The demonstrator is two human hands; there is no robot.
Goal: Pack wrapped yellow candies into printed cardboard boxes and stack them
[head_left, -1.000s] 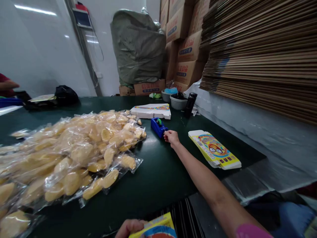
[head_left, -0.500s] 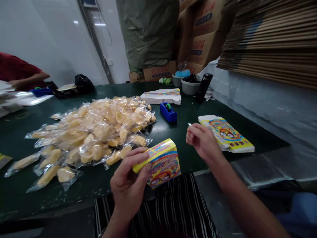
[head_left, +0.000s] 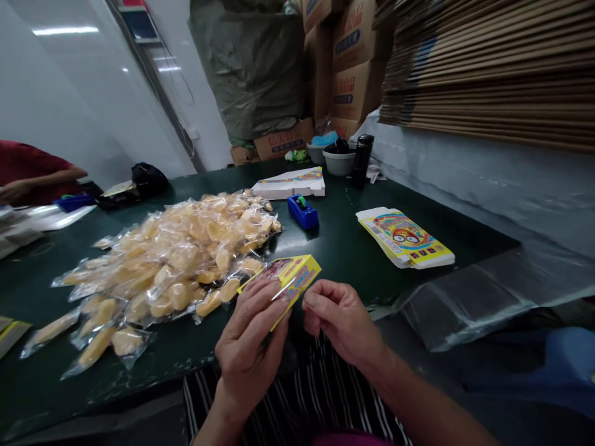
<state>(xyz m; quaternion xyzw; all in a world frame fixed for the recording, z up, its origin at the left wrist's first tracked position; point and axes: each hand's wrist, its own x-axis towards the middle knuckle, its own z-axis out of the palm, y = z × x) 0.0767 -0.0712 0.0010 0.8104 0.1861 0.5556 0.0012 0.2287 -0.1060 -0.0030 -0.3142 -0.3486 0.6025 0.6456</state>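
Note:
My left hand (head_left: 253,344) is closed around a small yellow printed carton (head_left: 297,282), holding it tilted above the table's front edge with a narrow side facing up. Close to the carton's right end, my right hand (head_left: 341,316) has thumb and forefinger pinched together. The small shiny piece of tape seen at its fingertips a moment earlier is now hidden by the fingers. A blue tape dispenser (head_left: 303,212) with a green core stands beyond the carton. Left of it lies a heap of clear-wrapped pale yellow pieces (head_left: 186,248).
Flattened yellow cartons (head_left: 404,238) lie at the right, and more white-sided ones (head_left: 292,184) lie behind the dispenser. A black bottle (head_left: 362,161) and grey bowls (head_left: 338,162) stand at the back. A co-worker in a red sleeve (head_left: 35,164) sits at far left.
My right hand has moved left and down, close to the carton. My left hand has turned the carton so a narrow side faces up. The camera view has shifted slightly right.

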